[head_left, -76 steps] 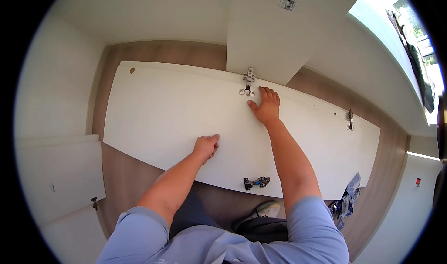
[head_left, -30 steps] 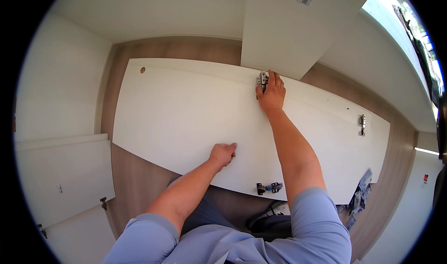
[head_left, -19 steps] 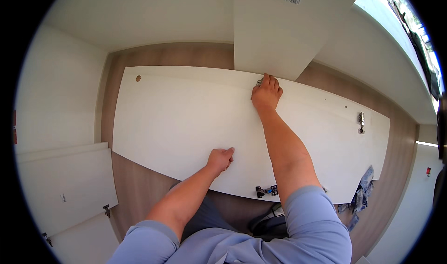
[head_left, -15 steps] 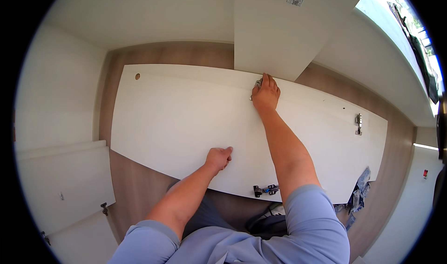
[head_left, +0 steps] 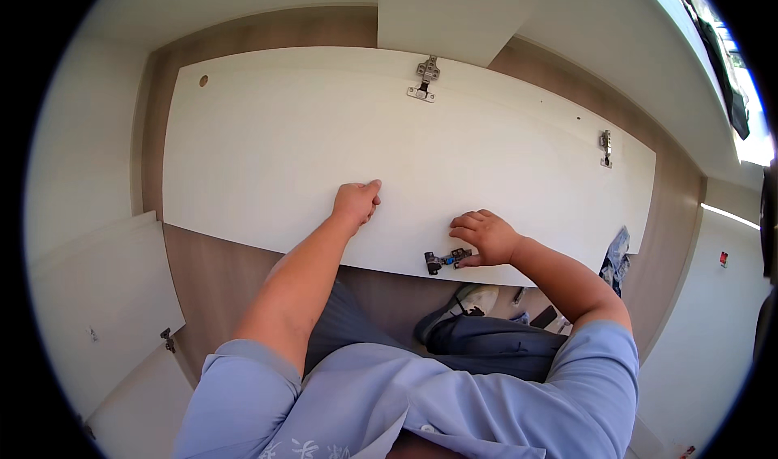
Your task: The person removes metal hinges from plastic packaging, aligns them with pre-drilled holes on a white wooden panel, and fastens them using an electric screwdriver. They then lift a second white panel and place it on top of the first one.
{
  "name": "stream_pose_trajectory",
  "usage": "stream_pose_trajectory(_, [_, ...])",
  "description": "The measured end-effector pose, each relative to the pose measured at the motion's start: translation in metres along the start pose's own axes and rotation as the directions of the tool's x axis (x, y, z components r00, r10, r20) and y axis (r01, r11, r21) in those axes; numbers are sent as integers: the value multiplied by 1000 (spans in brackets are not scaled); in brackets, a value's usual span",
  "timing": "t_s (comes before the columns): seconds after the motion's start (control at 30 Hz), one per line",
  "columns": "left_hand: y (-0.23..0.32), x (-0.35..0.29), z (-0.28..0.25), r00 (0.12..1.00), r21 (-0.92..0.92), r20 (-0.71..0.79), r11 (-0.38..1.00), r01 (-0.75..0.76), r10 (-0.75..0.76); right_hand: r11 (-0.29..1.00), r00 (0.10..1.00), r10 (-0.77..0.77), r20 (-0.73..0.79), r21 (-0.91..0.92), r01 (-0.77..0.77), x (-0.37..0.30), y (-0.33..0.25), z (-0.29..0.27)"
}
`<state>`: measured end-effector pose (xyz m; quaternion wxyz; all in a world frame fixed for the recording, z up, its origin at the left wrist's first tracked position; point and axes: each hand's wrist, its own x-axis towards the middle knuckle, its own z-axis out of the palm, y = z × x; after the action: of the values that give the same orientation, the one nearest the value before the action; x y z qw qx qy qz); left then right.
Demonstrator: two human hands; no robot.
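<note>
A long white cabinet door panel (head_left: pixel 275 135) lies flat in front of me. My left hand (head_left: pixel 356 204) hangs low over its middle, fingers curled closed; whatever they hold, if anything, is hidden. Close to the panel's near edge, my right hand (head_left: pixel 490 239) spreads its fingers above a cabinet hinge (head_left: pixel 442 261), its thumb beside or touching the metal. That hinge lies on the panel. At the far edge, a second hinge (head_left: pixel 423 80) sits with its arm pointing outward over the edge. A third hinge (head_left: pixel 605 149) stands near the right end.
A round hole (head_left: pixel 203 81) pierces the panel's far left corner. Another white board (head_left: pixel 454 17) meets the far edge. Crumpled blue-grey cloth or wrapping (head_left: pixel 617 256) lies by the right end. White panels with hinges (head_left: pixel 168 339) rest at the left. My shoe (head_left: pixel 462 309) is near the edge.
My right hand has left the far-edge hinge and come back toward me to the near hinge. The far hinge is now uncovered. My left hand keeps its closed shape over the panel.
</note>
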<state>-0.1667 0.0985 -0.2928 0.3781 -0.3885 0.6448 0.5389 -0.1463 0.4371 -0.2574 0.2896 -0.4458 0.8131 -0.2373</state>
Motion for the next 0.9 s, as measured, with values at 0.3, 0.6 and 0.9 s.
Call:
stream_pose_trajectory(0.3, [-29, -6, -62, 994, -205, -20, 973, -106, 105, 995, 992, 96, 83, -29, -94, 44, -22, 5])
stream_pose_trajectory(0.6, [-41, 10, -277, 965, -380, -259, 922, -66, -38, 884, 950, 256, -176, 441, -156, 271, -30, -84])
stream_pose_trajectory(0.9, [-35, 16, -282, 983, -425, -175, 905, -20, -60, 987, 848, -63, -527, 92, 131, 617, -62, -113])
